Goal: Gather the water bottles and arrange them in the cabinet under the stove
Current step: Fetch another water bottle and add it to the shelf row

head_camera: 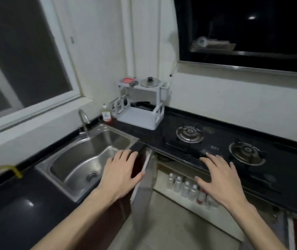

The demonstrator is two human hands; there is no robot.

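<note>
Several clear water bottles stand in a row on the floor of the cabinet under the stove; one near the right end has a red label. The cabinet door is swung open on the left. My left hand hovers with fingers spread above the edge of that door and holds nothing. My right hand is spread out empty above the front edge of the stove, and it hides the right end of the bottle row.
A steel sink with a tap lies to the left in the black counter. A white dish rack with a pot lid and a soap bottle stand in the corner. A second open door edge shows at the lower right.
</note>
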